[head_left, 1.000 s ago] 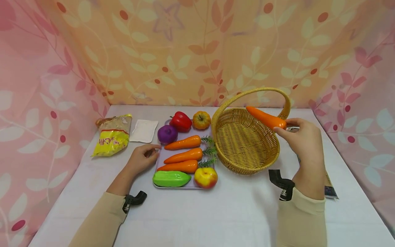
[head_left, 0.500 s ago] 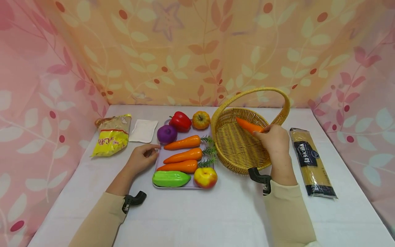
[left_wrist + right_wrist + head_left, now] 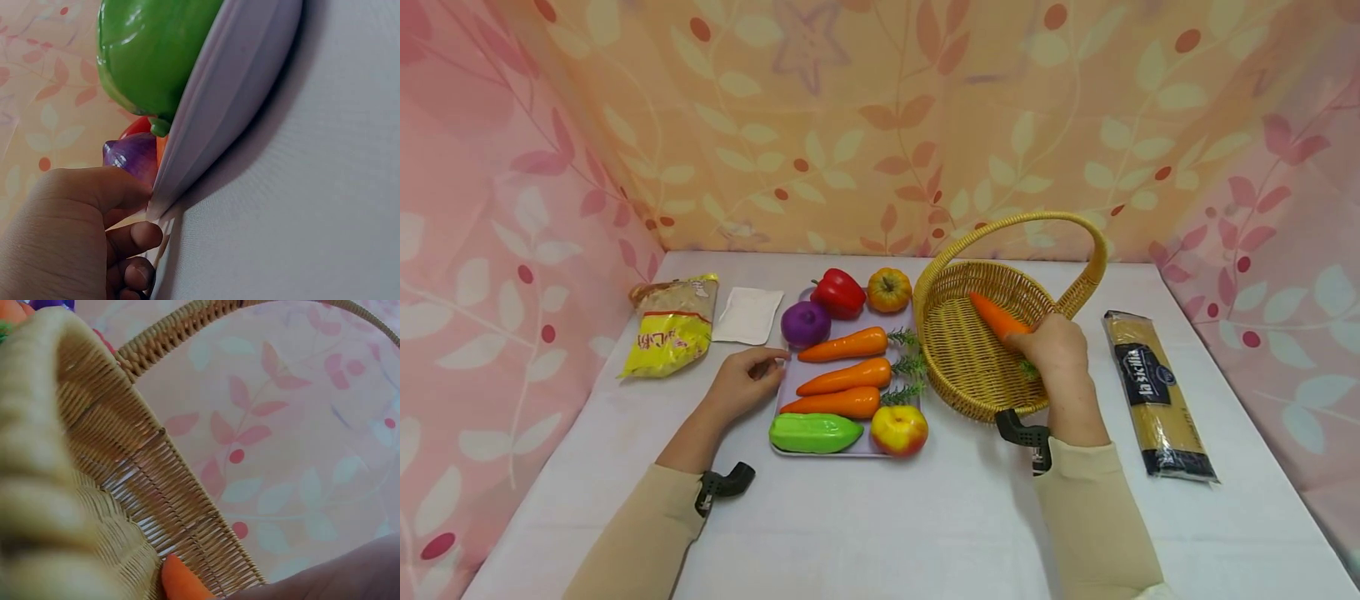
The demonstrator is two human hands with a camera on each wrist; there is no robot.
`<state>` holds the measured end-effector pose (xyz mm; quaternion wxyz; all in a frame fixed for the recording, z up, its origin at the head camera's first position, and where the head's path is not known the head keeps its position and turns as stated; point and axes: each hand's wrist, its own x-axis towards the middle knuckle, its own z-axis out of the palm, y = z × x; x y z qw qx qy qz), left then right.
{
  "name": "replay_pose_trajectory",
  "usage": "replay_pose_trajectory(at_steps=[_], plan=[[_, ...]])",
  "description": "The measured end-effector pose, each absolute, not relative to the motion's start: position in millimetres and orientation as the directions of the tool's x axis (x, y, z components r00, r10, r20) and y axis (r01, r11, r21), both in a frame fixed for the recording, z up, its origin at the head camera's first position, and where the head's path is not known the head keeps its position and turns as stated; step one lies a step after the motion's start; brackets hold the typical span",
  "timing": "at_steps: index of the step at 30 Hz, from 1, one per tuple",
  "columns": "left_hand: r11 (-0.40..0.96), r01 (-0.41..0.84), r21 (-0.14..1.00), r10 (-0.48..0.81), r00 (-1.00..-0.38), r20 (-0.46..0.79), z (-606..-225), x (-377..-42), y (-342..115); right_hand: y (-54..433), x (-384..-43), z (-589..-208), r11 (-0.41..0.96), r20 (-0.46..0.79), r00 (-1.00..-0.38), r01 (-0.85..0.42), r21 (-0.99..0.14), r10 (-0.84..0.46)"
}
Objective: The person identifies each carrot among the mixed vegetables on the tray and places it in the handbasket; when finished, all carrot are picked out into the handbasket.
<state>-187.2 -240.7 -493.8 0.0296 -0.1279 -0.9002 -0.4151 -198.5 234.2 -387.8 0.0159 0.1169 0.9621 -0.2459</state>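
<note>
Inside the wicker basket (image 3: 977, 408), my right hand (image 3: 1056, 354) grips an orange carrot (image 3: 996, 317) near its green top, the tip angled toward the back. Only the carrot's end (image 3: 183, 580) shows low in the right wrist view. My left hand (image 3: 747, 385) rests on the table at the left edge of the lilac tray (image 3: 786, 392), fingers loosely bent. In the left wrist view a fingertip meets the tray's rim (image 3: 187, 119). Three carrots (image 3: 844, 377) lie on the tray between a purple onion (image 3: 806, 325) and a ribbed green vegetable (image 3: 816, 433).
A red bell pepper (image 3: 838, 293), small pumpkin (image 3: 889, 290) and peach (image 3: 899, 431) also sit on the tray. Left of it are a yellow food bag (image 3: 670, 329) and a white packet (image 3: 748, 316). A pasta pack (image 3: 1159, 396) lies right of the basket, whose handle (image 3: 1022, 218) arches high.
My right hand has moved left and down, carrying the carrot from above the basket's right rim into the basket. The pasta pack has come into full view. My left hand has stayed put.
</note>
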Motion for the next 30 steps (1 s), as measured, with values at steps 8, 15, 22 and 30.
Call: replay_pose_trajectory(at_steps=[8,15,22,30], plan=[[0.619,0.252,0.744,0.206,-0.966,0.156,-495,-187,-241,230,-201,-391,0.871,-0.165,-0.971,0.227,-0.436,0.171],[0.623,0.246,0.742,0.202,-0.968,0.151,-495,-187,-241,232,-192,-375,0.852,-0.146,-0.978,0.2,-0.485,0.146],[0.62,0.246,0.745,0.203,-0.968,0.15,-494,-187,-241,232,-175,-342,0.813,-0.136,-0.985,0.165,-0.558,0.107],[0.618,0.238,0.749,0.199,-0.969,0.143,-494,-186,-241,222,-149,-311,0.792,-0.06,-0.994,0.112,-0.6,0.095]])
